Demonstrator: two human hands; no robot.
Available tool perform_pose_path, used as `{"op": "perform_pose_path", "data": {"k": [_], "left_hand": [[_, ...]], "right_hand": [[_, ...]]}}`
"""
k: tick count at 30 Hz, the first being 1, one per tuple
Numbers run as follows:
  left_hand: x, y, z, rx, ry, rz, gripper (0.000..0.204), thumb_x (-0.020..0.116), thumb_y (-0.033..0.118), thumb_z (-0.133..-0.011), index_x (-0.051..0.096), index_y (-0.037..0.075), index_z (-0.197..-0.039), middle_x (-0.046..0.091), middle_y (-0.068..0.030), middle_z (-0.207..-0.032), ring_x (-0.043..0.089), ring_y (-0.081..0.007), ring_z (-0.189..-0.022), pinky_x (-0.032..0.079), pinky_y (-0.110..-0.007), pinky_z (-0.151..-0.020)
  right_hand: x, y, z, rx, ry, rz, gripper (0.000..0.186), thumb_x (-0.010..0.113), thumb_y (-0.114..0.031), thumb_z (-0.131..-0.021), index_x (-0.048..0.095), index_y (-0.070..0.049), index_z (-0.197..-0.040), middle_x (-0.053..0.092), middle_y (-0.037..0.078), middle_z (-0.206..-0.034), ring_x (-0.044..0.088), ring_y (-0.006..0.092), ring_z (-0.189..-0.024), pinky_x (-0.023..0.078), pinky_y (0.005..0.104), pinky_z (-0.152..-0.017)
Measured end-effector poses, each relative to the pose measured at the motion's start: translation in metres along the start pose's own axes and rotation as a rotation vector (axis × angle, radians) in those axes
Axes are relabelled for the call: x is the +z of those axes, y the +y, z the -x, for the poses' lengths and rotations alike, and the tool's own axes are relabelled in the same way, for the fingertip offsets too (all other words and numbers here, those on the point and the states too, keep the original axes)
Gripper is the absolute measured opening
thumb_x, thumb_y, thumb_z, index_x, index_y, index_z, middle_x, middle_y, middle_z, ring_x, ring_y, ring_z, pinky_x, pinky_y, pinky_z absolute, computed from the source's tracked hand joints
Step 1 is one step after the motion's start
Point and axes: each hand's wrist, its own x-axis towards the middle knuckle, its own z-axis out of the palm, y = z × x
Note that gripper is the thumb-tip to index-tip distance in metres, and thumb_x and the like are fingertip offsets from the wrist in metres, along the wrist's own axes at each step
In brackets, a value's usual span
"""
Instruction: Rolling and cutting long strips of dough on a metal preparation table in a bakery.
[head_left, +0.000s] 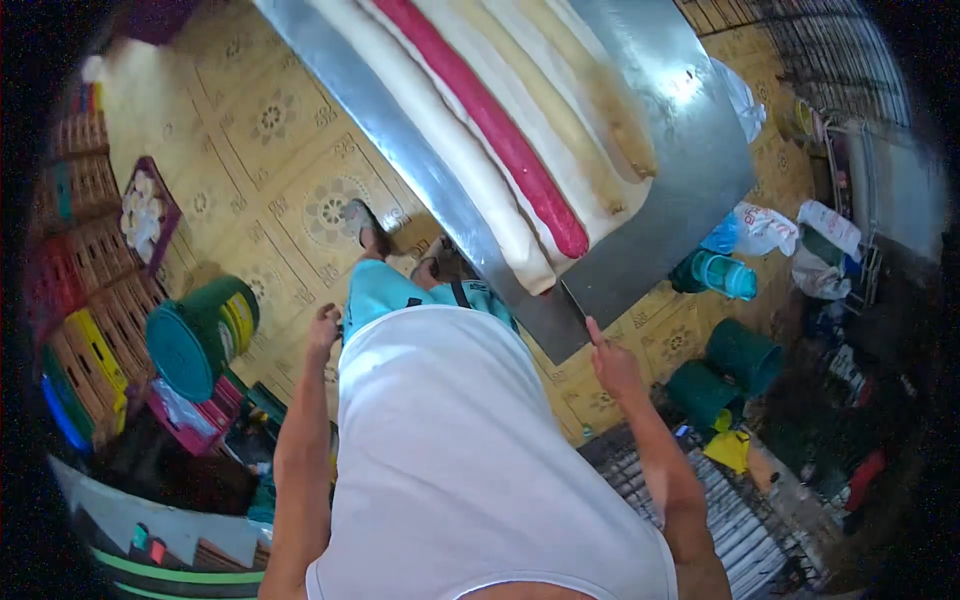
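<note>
Patterned floor tiles (300, 190) are lying under a steel table (690, 170), and long dough rolls (530, 130) are lying on it: white ones, tan ones and one red roll (500, 130). The right hand (612, 362) is gripping a knife (575, 305) with fingers closed around the handle, and the blade is resting at the table's near corner, just beside the dough ends. The left hand (322, 330) is hanging at the person's side, fingers loosely curled, holding nothing. A green bucket (200, 335) is lying near it, beside stacked crates (85, 300).
</note>
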Motion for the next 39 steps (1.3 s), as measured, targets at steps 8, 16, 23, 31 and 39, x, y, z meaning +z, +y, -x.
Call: {"op": "perform_pose_path", "data": {"k": [8, 16, 23, 31, 39], "left_hand": [[-0.006, 0.115, -0.005, 0.409, 0.056, -0.340, 0.050, 0.059, 0.023, -0.104, 0.052, 0.006, -0.150, 0.066, -0.0161, -0.130, 0.068, -0.0267, -0.110, 0.056, -0.039, -0.091], [0.151, 0.375, 0.125, 1.613, -0.258, -1.133, 0.080, 0.082, 0.017, -0.083, 0.047, 0.005, -0.153, 0.053, -0.0181, -0.152, 0.048, -0.0435, -0.141, 0.040, -0.057, -0.117], [0.215, 0.400, 0.077, 1.873, -0.478, -1.452, 0.088, 0.078, 0.054, -0.083, 0.048, 0.016, -0.157, 0.050, -0.0085, -0.153, 0.041, -0.0319, -0.145, 0.027, -0.054, -0.126], [0.252, 0.445, 0.080, 1.810, -0.607, -1.623, 0.068, 0.072, 0.060, -0.086, 0.063, 0.020, -0.141, 0.063, -0.0050, -0.126, 0.058, -0.0277, -0.115, 0.043, -0.048, -0.105], [0.220, 0.428, 0.089, 1.329, -1.011, -1.538, 0.064, 0.064, 0.065, -0.093, 0.075, 0.011, -0.125, 0.076, -0.0213, -0.109, 0.072, -0.0422, -0.103, 0.055, -0.052, -0.095]], "right_hand": [[-0.056, 0.052, -0.118, 0.155, 0.980, -0.442, 0.064, 0.056, -0.009, -0.103, 0.039, -0.018, -0.164, 0.067, 0.029, -0.122, 0.065, 0.0472, -0.108, 0.053, 0.0520, -0.094], [-0.130, 0.055, -0.190, 0.251, 1.195, -0.259, 0.046, 0.062, -0.013, -0.100, 0.058, -0.003, -0.145, 0.063, 0.026, -0.113, 0.063, 0.0476, -0.105, 0.053, 0.0530, -0.091], [-0.036, -0.203, -0.131, 0.005, 0.968, -0.448, 0.065, 0.074, -0.026, -0.089, 0.055, 0.000, -0.145, 0.058, 0.020, -0.141, 0.056, 0.0407, -0.130, 0.044, 0.0536, -0.111], [-0.035, -0.194, -0.176, 0.313, 0.967, -0.276, 0.070, 0.079, -0.032, -0.085, 0.057, -0.005, -0.145, 0.058, 0.016, -0.139, 0.056, 0.0372, -0.129, 0.043, 0.0533, -0.110], [-0.036, -0.197, -0.127, 0.046, 0.730, -0.225, 0.067, 0.084, -0.026, -0.081, 0.061, -0.008, -0.142, 0.062, 0.014, -0.128, 0.060, 0.0358, -0.120, 0.047, 0.0555, -0.102]]}}
